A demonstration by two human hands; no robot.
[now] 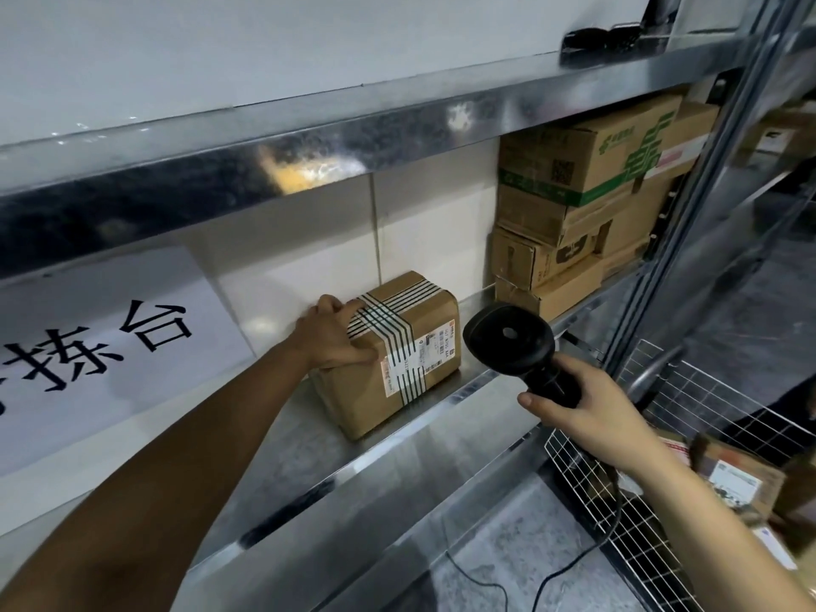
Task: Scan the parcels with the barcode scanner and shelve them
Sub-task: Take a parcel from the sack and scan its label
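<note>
Gripping the barcode scanner point(512, 342) in the right hand point(587, 413), a worker steadies a taped parcel point(397, 355) on the metal shelf point(441, 417), left hand point(335, 337) curled over its top-left edge. Right of the parcel, the wire cart point(689, 417) holds more parcels, apparently unscanned; beyond, stacked boxes point(587, 205) are already shelved.

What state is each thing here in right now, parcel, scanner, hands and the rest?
Taped parcel: on the metal shelf, label facing out.
Left hand: grips the parcel's top corner.
Right hand: holds the barcode scanner.
Barcode scanner: raised beside the parcel's label.
Stacked boxes: piled at the shelf's right end.
Wire cart: holds more parcels.
</note>
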